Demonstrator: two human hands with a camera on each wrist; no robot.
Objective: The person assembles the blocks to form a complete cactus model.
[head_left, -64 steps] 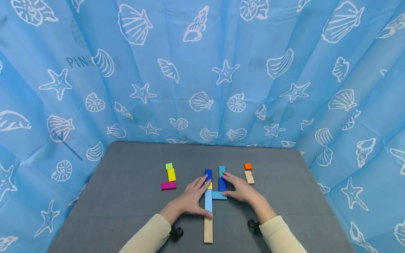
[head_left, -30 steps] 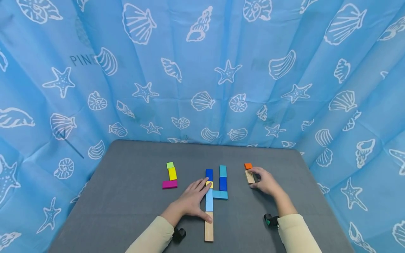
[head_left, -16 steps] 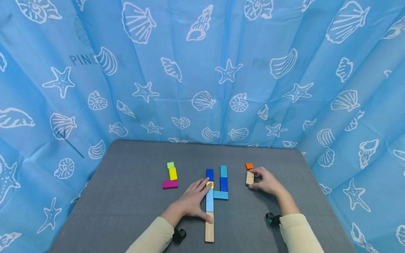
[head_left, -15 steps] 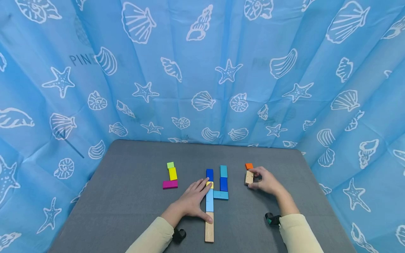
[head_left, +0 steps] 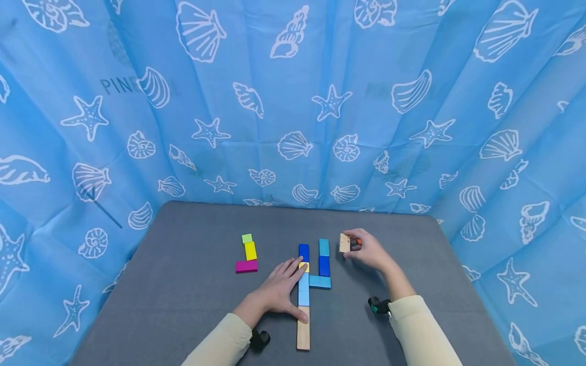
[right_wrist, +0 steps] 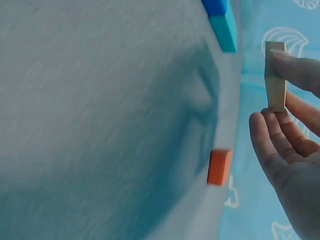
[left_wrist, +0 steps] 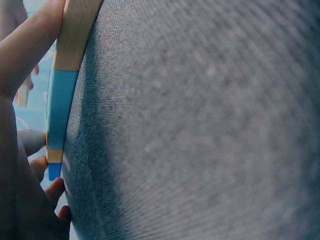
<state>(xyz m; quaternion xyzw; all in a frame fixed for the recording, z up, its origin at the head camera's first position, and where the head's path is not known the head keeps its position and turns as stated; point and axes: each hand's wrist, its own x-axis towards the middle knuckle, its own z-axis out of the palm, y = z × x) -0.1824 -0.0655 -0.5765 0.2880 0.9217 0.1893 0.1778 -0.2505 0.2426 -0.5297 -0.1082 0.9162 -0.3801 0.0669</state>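
The right hand (head_left: 368, 250) pinched the short wooden block (head_left: 345, 243) between thumb and fingertips, holding it above the gray surface (head_left: 183, 284), just to the right of the teal block (head_left: 324, 247) and well apart from the left hand. The left hand (head_left: 276, 290) lay with its fingers spread and gripped nothing: its fingertips touched the upper part of a column made of a dark blue block (head_left: 304, 250), a small yellow block (left_wrist: 55, 156), a light blue block (head_left: 304, 290) and a long wooden block (head_left: 303, 335), while its thumb rested on the long wooden one. Those fingertips partly covered the small yellow block from the head camera. The orange block (right_wrist: 219, 167) was mostly hidden behind the right hand in the head view, yet stood in plain sight from the right wrist. The left wrist view cut off the near end of the long wooden block and caught only a blurred part of the right hand. Half a second earlier the short wooden block had been just beside the orange one; since then it had moved leftward, while the left hand had stayed in place.
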